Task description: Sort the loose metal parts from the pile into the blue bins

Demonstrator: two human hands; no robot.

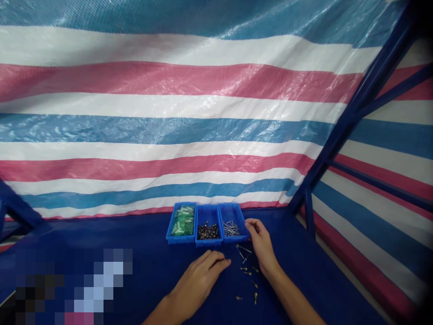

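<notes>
Down on the blue desk (145,275), a little scatter of loose pins (242,251) and stubby metal bits (255,298) lies between the hands and just below the right one. The left hand (198,284) is resting on the desk with its fingers (216,260) relaxed and slightly curled, not gripping anything I can see, tips just short of the scatter. The right hand (260,246) is up by the corner of the right bin (235,238), fingers drawn in close to the rim, and honestly I can't tell if they're pinching something tiny or just sitting there. Three blue bins stand side by side: the left bin (172,235) has green bags (182,221), the middle bin (209,243) has dark small parts (208,232), and the right one has thin nails (232,229). My guess is all that metal is light, stiff and fiddly. I'd pinch the pins by the shaft with the fingertips and take the stubby bits by the fat end, since they look like they'd roll on that slick sheet. A striped tarp (169,128) hangs behind, with a blue steel frame (352,108) off to the right.
</notes>
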